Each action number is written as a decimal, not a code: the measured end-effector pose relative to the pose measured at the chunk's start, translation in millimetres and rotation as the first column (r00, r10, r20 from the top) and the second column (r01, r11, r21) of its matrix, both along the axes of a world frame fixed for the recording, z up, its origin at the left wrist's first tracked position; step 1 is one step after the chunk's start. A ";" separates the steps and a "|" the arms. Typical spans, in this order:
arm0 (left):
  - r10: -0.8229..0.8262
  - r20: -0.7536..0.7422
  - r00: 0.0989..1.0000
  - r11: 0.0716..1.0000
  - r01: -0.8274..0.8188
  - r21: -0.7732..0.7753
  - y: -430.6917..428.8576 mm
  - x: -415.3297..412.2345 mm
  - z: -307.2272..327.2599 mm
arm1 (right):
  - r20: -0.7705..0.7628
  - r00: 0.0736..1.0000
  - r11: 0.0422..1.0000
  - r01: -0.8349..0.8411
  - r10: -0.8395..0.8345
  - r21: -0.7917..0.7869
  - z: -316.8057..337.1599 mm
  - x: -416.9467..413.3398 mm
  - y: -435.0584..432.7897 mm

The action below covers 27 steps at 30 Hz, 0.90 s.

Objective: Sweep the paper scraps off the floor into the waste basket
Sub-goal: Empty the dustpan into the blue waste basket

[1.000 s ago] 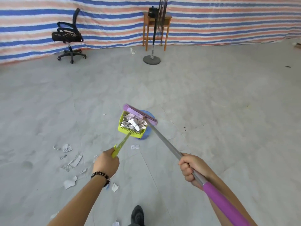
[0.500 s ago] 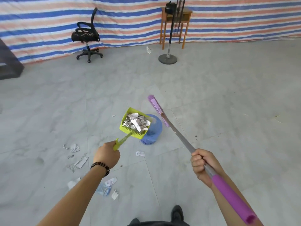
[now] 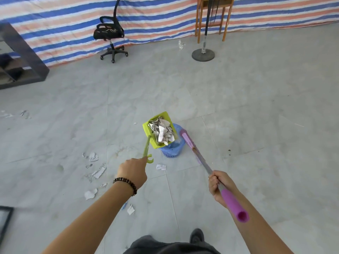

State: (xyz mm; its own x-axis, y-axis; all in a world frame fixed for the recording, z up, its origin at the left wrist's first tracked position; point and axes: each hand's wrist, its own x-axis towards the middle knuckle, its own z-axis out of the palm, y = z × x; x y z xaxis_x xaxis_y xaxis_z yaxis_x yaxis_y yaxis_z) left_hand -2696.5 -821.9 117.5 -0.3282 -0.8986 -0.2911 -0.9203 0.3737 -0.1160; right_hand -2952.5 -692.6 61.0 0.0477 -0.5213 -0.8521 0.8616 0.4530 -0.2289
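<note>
Tipping the dustpan over the waste basket; left hand is gripping its handle end, right hand is clasping the broom. Paper scraps are probably light and flutter-prone.

Dustpan with paper scraps over waste basket; broom head right of basket; loose scraps left.

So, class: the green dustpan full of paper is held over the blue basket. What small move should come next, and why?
Probably the left hand should tip the lime-green plastic dustpan further, because the crumpled paper scraps still lie in it directly above the blue plastic waste basket.
</note>
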 end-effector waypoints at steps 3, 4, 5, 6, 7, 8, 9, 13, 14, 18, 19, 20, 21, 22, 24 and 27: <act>-0.078 0.037 0.996 0.997 0.078 0.014 4.7 -22.7 -4.5 | 0.047 0.998 0.999 0.050 -0.049 -0.012 -9.0 -6.4 1.0; -0.086 0.018 0.996 0.996 0.086 0.027 4.6 -28.4 -6.5 | 0.071 0.995 0.997 0.075 -0.073 -0.023 -9.6 -6.8 0.9; -0.082 -0.005 0.997 0.996 0.082 0.046 4.2 -33.0 -7.5 | 0.102 0.990 0.994 0.103 -0.099 -0.036 -9.2 -6.3 0.6; -0.072 -0.032 0.997 0.994 0.074 0.075 3.4 -35.9 -8.6 | 0.125 0.985 0.991 0.129 -0.123 -0.044 -8.5 -5.5 0.5; -0.055 -0.060 0.997 0.992 0.061 0.112 2.5 -37.3 -9.9 | 0.131 0.982 0.988 0.146 -0.138 -0.048 -8.4 -4.3 0.5; -0.026 -0.090 0.996 0.985 0.041 0.165 1.3 -36.9 -12.0 | 0.126 0.981 0.987 0.152 -0.145 -0.047 -8.6 -2.3 0.9; 0.027 -0.126 0.992 0.967 0.006 0.253 -0.4 -35.4 -14.4 | 0.121 0.982 0.987 0.154 -0.148 -0.044 -8.6 0.4 1.1; 0.667 -0.286 0.688 0.567 -0.220 0.794 -12.8 -22.7 -26.9 | 0.113 0.978 0.982 0.181 -0.175 -0.054 -4.7 10.5 1.2; 0.782 -0.244 0.574 0.432 -0.216 0.875 -14.2 -18.8 -29.5 | 0.098 0.979 0.981 0.185 -0.180 -0.052 -4.3 13.0 1.5; 0.976 0.008 0.217 -0.001 -0.031 1.000 -21.0 -5.0 -39.6 | 0.060 0.985 0.986 0.165 -0.165 -0.010 -3.9 24.7 -3.0; 0.985 0.058 0.166 -0.063 0.031 0.998 -22.9 -2.1 -43.2 | 0.055 0.986 0.988 0.156 -0.155 -0.005 -3.5 28.2 -5.4; 0.987 0.095 0.130 -0.106 0.082 0.991 -24.8 0.1 -47.7 | 0.051 0.988 0.989 0.148 -0.148 0.000 -3.0 31.5 -7.6; 0.986 0.125 0.107 -0.137 0.122 0.983 -25.8 1.5 -52.3 | 0.047 0.988 0.990 0.144 -0.144 0.006 -3.0 34.5 -9.5; 0.986 0.145 0.087 -0.156 0.145 0.977 -27.0 2.0 -58.6 | 0.042 0.989 0.990 0.142 -0.142 0.011 -3.2 37.6 -11.2; 0.984 0.172 0.035 -0.175 0.158 0.972 -28.1 -0.3 -69.3 | 0.027 0.989 0.990 0.142 -0.143 0.025 -2.9 43.9 -13.3; 0.993 0.122 0.001 -0.121 0.121 0.985 -31.9 -9.7 -76.1 | -0.003 0.990 0.990 0.138 -0.138 0.038 -1.0 52.5 -18.4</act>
State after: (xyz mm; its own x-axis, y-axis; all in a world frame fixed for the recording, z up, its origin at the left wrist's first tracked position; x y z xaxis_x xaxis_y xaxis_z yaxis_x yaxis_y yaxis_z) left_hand -2706.3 -853.8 41.4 -0.3977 -0.2211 -0.8905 -0.0709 -0.9602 0.2701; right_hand -2900.0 -711.0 59.9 -0.0227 -0.4900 -0.8714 0.9164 0.3382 -0.2139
